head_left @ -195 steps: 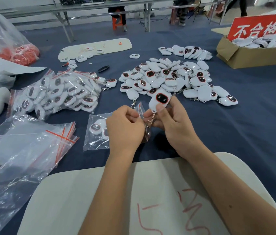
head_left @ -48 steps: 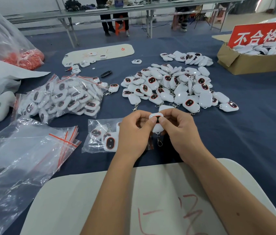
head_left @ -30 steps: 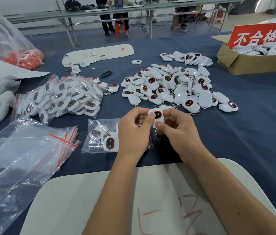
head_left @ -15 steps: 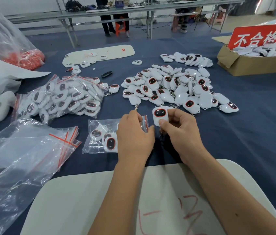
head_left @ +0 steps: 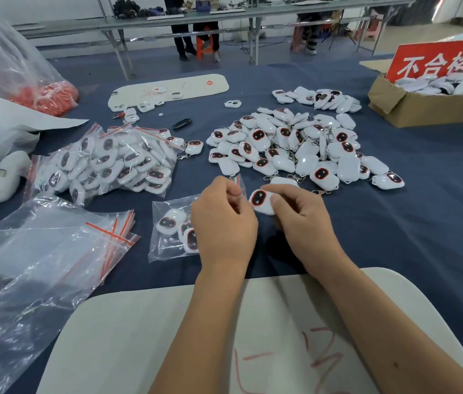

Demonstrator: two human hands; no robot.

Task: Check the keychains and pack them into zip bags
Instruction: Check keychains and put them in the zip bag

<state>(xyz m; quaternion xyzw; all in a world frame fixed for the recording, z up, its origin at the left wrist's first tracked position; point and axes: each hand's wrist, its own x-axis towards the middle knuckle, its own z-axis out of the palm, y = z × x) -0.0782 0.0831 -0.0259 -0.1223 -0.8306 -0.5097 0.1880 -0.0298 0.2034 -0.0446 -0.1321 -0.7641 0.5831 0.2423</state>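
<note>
A desk under dark blue cloth is carrying everything. At its near left a stack of empty zip bags is lying flat, and beyond that a filled bag of keychains is resting. A loose pile of white keychains is spreading across the middle, with a cardboard box of more at the far right. A pale board is sitting at the near edge under the forearms.

Just in front of the person, a small zip bag with a few keychains inside is lying with its mouth toward the right. The left hand is pinching the bag's mouth edge and lifting it. The right hand is gripping one keychain between thumb and fingers, right beside the bag's mouth. The keychain's dark, red-rimmed face is pointing up and left, its long axis tilting from upper left to lower right; its clasp end is hidden.
</note>
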